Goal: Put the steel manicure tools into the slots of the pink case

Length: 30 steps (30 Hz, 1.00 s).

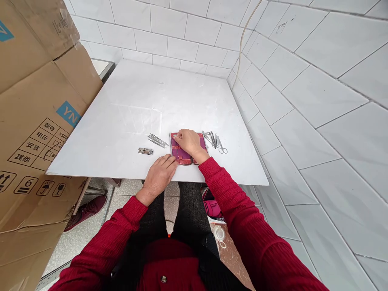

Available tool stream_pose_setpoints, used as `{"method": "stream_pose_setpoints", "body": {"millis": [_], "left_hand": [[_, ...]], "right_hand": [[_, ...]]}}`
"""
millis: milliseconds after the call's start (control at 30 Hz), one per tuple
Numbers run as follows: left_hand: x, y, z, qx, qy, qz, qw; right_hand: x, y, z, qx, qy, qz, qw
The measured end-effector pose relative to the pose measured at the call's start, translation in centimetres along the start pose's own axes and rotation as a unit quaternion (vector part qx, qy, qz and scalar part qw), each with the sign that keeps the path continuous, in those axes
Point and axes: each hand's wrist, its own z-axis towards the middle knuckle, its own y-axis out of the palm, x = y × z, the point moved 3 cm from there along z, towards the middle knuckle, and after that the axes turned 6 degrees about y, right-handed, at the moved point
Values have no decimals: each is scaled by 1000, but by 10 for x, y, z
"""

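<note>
A manicure case (183, 157) lies opened flat on the white table, purple inside with red trim and a row of small red loops. My right hand (189, 141) reaches over its middle, fingertips pinched together at the upper left part of the case; whatever they hold is too small to make out. My left hand (160, 171) lies with its fingers stretched out against the case's lower left edge. Left of the case are several thin metal tools (158, 140) and nail clippers (146, 151). To its right lie plier-like nippers (209, 138) and small scissors (222, 148).
The white tabletop (188, 97) meets tiled walls (303, 101) at the back and right. Tall cardboard boxes (36, 109) stand along the left. A thin cable (241, 44) runs down the corner. A dark red shoe (87, 211) shows below the table at left.
</note>
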Motion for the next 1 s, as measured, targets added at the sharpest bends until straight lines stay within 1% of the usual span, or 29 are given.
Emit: {"method": "stream_pose_setpoints", "body": {"millis": [267, 433, 533, 600, 700, 767, 833, 1000], "left_hand": [[1, 0, 0, 4, 0, 11, 1000], [1, 1, 0, 7, 2, 7, 1000], [0, 3, 0, 9, 1, 3, 1000], [0, 3, -1, 10, 0, 3, 1000], [-1, 3, -2, 13, -2, -1, 1000], [-1, 3, -2, 11, -6, -11, 1000], [-1, 3, -2, 10, -9, -24, 1000], [0, 4, -1, 9, -10, -33, 999]], "right_hand": [[2, 1, 2, -18, 11, -24, 999], [-12, -5, 10, -49, 12, -66, 997], [-20, -5, 20, -65, 19, -62, 996], [-22, -3, 26, -98, 27, -52, 993], [-23, 1, 30, -171, 51, -40, 983], [-22, 1, 31, -190, 69, -29, 979], [-23, 0, 31, -188, 81, -32, 978], [-31, 3, 34, -161, 103, -95, 977]]}}
